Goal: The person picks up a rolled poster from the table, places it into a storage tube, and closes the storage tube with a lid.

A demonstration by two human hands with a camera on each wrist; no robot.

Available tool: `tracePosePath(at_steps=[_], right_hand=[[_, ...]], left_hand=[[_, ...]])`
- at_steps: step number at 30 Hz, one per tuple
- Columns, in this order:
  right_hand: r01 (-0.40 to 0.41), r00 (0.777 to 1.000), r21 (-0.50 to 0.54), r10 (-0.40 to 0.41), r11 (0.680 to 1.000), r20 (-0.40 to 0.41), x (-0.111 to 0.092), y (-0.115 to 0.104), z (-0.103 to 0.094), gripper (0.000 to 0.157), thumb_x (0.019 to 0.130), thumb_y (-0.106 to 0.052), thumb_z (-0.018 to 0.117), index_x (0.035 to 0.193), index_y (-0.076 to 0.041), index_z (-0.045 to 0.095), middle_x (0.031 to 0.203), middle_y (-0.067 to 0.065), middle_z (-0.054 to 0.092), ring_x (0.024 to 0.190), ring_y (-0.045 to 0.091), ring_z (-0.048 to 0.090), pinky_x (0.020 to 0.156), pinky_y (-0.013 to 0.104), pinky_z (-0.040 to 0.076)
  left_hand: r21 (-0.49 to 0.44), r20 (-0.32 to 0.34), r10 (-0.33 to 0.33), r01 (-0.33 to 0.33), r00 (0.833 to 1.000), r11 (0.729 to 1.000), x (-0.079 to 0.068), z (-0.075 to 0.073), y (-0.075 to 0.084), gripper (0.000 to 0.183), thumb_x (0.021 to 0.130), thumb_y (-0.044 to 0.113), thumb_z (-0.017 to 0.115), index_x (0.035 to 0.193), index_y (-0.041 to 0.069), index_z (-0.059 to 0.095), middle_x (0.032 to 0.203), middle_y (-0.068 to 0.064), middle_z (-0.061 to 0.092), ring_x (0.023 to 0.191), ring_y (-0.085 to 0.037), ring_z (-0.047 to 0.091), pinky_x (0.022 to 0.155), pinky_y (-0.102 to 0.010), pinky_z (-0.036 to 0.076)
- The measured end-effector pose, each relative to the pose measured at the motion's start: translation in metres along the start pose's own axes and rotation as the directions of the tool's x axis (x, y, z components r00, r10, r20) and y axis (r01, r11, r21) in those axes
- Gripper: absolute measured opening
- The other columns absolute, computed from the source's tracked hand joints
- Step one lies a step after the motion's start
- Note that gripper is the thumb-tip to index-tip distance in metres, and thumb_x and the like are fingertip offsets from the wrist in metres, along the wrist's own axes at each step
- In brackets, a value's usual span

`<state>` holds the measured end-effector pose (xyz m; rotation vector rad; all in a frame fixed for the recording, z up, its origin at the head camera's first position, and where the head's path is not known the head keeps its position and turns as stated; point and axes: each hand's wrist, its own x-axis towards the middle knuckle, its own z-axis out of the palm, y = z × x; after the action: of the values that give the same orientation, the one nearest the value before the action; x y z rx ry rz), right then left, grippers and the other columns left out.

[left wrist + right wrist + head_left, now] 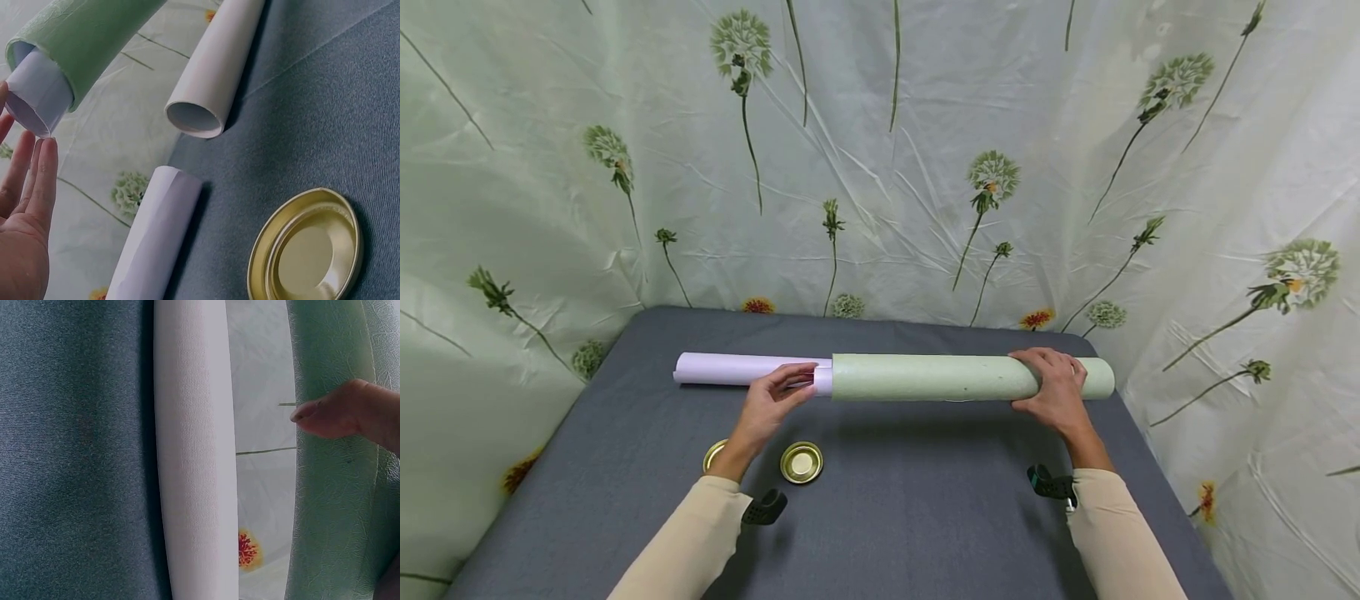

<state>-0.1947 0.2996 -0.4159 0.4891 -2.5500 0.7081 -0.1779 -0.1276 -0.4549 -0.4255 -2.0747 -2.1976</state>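
Observation:
A pale green textured tube (925,377) is held level above the table. My right hand (1054,385) grips it near its right end, thumb and fingers on opposite sides. From its left mouth sticks a short length of rolled white-lilac paper (40,87). My left hand (772,408) pinches the end of this roll, fingertips at its lower rim. Another rolled paper (722,368) lies on the table, beyond the left hand. A white tube (212,69) with an open end rests behind and below the green one, mostly hidden in the head view.
Two gold round lids lie near the left forearm: one lid (801,462) in full sight, the other lid (713,454) partly behind the wrist. A dark grey cloth covers the table (925,517). Behind it hangs a white curtain (880,167) with dandelion prints.

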Motion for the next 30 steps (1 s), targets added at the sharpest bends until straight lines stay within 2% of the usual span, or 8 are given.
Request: tracePosePath(at_steps=[5,11,14,18,25,27,30], right_hand=[[-0.002,1.0,0.0,0.002,1.0,0.002,0.0,0.0,0.0,0.074,0.042,0.007,0.091,0.111,-0.005,0.066,0.113,0.023,0.058,0.11,0.046,0.045,0.095,0.069,0.016],[-0.003,1.0,0.0,0.003,1.0,0.006,0.001,-0.001,0.001,0.074,0.043,0.007,0.091,0.111,-0.005,0.066,0.113,0.023,0.058,0.11,0.046,0.045,0.095,0.069,0.016],[-0.003,1.0,0.002,0.003,1.0,0.004,0.001,-0.001,0.001,0.074,0.043,0.008,0.091,0.111,-0.005,0.066,0.113,0.023,0.058,0.111,0.046,0.045,0.095,0.069,0.016],[-0.005,1.0,0.0,0.005,1.0,0.006,0.001,-0.001,0.001,0.074,0.043,0.008,0.091,0.111,-0.005,0.066,0.114,0.024,0.058,0.111,0.046,0.045,0.095,0.069,0.015],[-0.007,1.0,-0.006,0.008,1.0,0.011,0.001,-0.001,0.001,0.073,0.043,0.007,0.091,0.111,-0.005,0.066,0.114,0.023,0.058,0.11,0.045,0.045,0.095,0.068,0.016],[-0.006,1.0,-0.008,0.006,1.0,0.01,0.001,-0.001,0.001,0.074,0.043,0.007,0.091,0.111,-0.005,0.066,0.114,0.023,0.058,0.11,0.045,0.045,0.095,0.068,0.016],[-0.006,1.0,-0.008,0.006,1.0,0.009,0.001,-0.001,0.001,0.074,0.043,0.007,0.091,0.111,-0.005,0.066,0.114,0.023,0.058,0.111,0.045,0.045,0.095,0.068,0.016]], left_hand=[[-0.017,0.005,0.013,-0.013,1.0,1.0,0.001,0.005,-0.001,0.04,0.086,-0.005,0.067,0.123,-0.015,0.055,0.113,-0.001,0.064,0.104,-0.005,0.061,0.086,-0.02,0.05],[-0.04,0.012,-0.009,0.009,1.0,0.999,0.004,0.01,-0.002,0.04,0.086,-0.006,0.066,0.123,-0.015,0.054,0.121,-0.026,0.059,0.104,-0.006,0.06,0.087,-0.021,0.05],[-0.044,0.019,-0.015,0.015,1.0,0.999,0.005,0.013,-0.002,0.04,0.087,-0.006,0.066,0.124,-0.015,0.054,0.123,-0.031,0.055,0.105,-0.006,0.059,0.087,-0.021,0.05],[-0.046,0.023,-0.005,0.006,1.0,0.999,0.006,0.015,-0.002,0.039,0.086,-0.008,0.065,0.123,-0.015,0.054,0.122,-0.029,0.056,0.105,-0.007,0.059,0.087,-0.021,0.05],[-0.033,0.019,0.027,-0.026,0.999,0.999,0.007,0.018,-0.004,0.038,0.085,-0.01,0.065,0.12,-0.018,0.055,0.113,-0.01,0.063,0.102,-0.006,0.06,0.086,-0.02,0.049],[-0.025,0.018,0.03,-0.03,0.999,0.999,0.007,0.019,-0.005,0.037,0.085,-0.011,0.064,0.12,-0.018,0.054,0.112,-0.01,0.063,0.101,-0.006,0.06,0.086,-0.02,0.05],[-0.011,0.017,0.035,-0.034,0.999,0.999,0.007,0.02,-0.005,0.036,0.085,-0.012,0.063,0.119,-0.019,0.054,0.114,-0.017,0.062,0.099,-0.005,0.06,0.086,-0.021,0.05]])
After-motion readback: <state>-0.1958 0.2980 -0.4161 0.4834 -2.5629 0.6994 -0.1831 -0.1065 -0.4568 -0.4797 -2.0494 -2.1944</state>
